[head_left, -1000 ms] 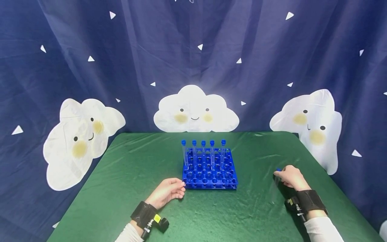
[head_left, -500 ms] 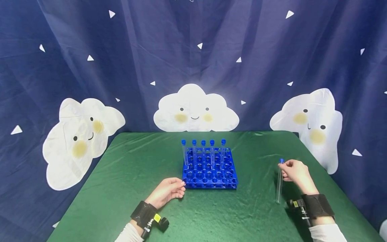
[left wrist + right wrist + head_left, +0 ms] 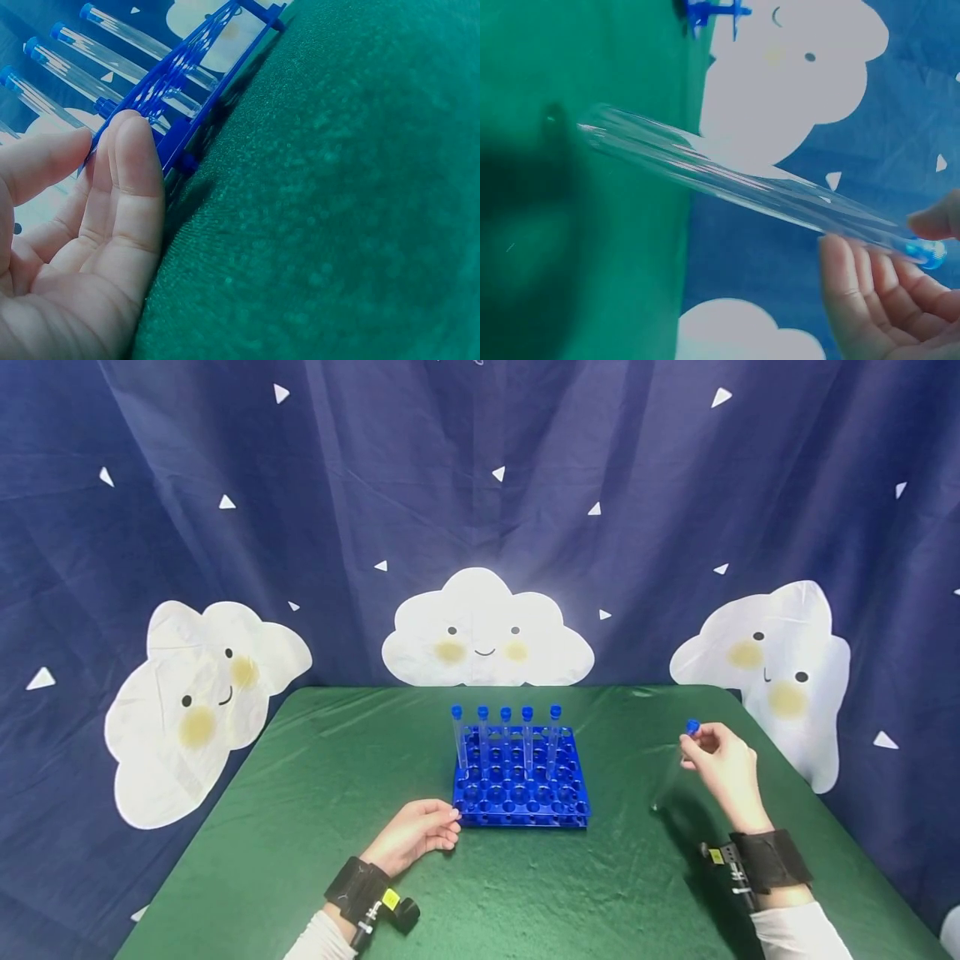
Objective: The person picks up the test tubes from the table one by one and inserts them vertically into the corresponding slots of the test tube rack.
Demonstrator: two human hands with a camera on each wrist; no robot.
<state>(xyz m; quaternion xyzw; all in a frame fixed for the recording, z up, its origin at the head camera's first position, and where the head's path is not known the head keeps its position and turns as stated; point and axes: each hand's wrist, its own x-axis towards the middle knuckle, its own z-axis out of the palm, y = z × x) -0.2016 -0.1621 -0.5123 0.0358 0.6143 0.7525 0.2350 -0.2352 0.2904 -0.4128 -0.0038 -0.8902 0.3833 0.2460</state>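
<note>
My right hand [image 3: 720, 768] pinches a clear test tube [image 3: 727, 176] just below its blue cap [image 3: 692, 726]. The tube leans in the air, its rounded bottom pointing down and left over the table. Near the middle of the table is a blue test tube rack [image 3: 517, 793]. Several blue-capped tubes [image 3: 553, 743] stand upright in its rear part, and the front rows of holes hold none. At the rack's front left corner, my left hand [image 3: 416, 837] grips the edge between thumb and fingertips, as the left wrist view [image 3: 97, 217] shows from close by.
A green cloth [image 3: 337, 760] covers the table. Behind it hangs a dark blue curtain [image 3: 480, 527] with white smiling clouds and small triangles. Each wrist wears a black strap [image 3: 772, 860] with a small camera mount.
My right hand has lifted the test tube from the table's right side; the tube rose upright, then tilted with its bottom toward the left. The left hand and the rack stay where they were.
</note>
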